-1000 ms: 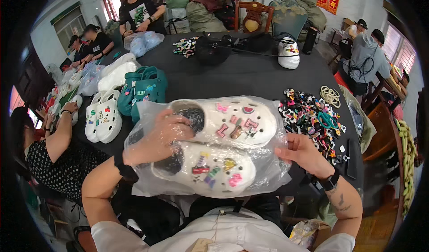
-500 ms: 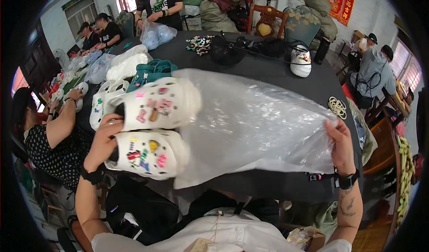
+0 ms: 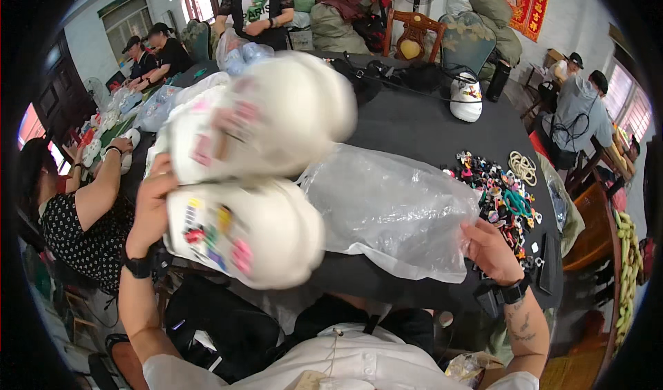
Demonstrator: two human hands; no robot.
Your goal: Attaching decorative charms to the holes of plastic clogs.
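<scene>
My left hand [image 3: 150,207] is closed on the heel end of a pair of white clogs [image 3: 283,231], holding them up side by side, toes pointing right. Colourful charms dot their tops; motion blurs them. At the right, my right hand [image 3: 492,250] pinches the edge of a clear plastic bag [image 3: 390,207], which stretches left toward the clogs. Its left end passes close by or behind the toes; I cannot tell whether they touch. Just beyond the right hand lies a pile of small colourful charms [image 3: 507,200] on the black table [image 3: 407,124].
A single white clog [image 3: 465,96] stands at the far right, beside a black cylinder [image 3: 498,79]. Near the right edge lie cream loops [image 3: 522,167]. Co-workers [image 3: 86,196] sit along the left side; another person [image 3: 259,13] stands across the table with bagged clogs.
The clogs have risen and tilted toward me, hiding the teal clogs behind them. My right hand has drawn the bag's edge leftward and nearer, uncovering the charm pile.
</scene>
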